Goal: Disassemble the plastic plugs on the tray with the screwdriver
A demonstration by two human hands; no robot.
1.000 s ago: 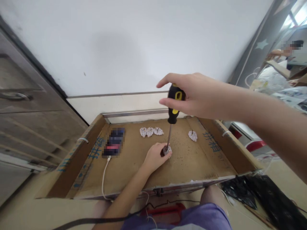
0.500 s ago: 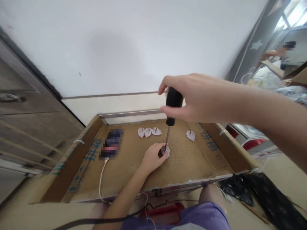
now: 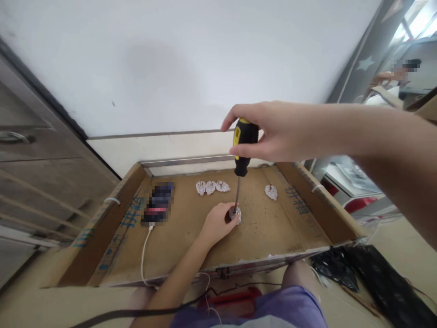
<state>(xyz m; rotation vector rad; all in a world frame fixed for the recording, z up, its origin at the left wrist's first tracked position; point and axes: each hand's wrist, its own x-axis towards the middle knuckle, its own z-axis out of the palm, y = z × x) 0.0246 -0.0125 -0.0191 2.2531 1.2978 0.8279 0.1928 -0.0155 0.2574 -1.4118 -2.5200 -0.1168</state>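
My right hand (image 3: pixel 273 132) is closed around the black and yellow handle of a screwdriver (image 3: pixel 241 152), held nearly upright over a cardboard tray (image 3: pixel 273 228). Its metal shaft runs down to a small clear plastic plug (image 3: pixel 236 214) on the tray floor. My left hand (image 3: pixel 218 223) is closed on that plug and pins it down, the fingers curled around its left side. The screwdriver tip meets the plug's top.
Three clear plugs (image 3: pixel 210 187) lie in a row at the back of the tray, and another plug (image 3: pixel 271 192) lies to the right. A phone (image 3: pixel 158 204) with a white cable (image 3: pixel 145 255) rests at the left. Black objects (image 3: pixel 358 273) sit on the floor at right.
The screwdriver handle has turned in my right hand, so its yellow marking shows again. My left hand has stayed on the plug.
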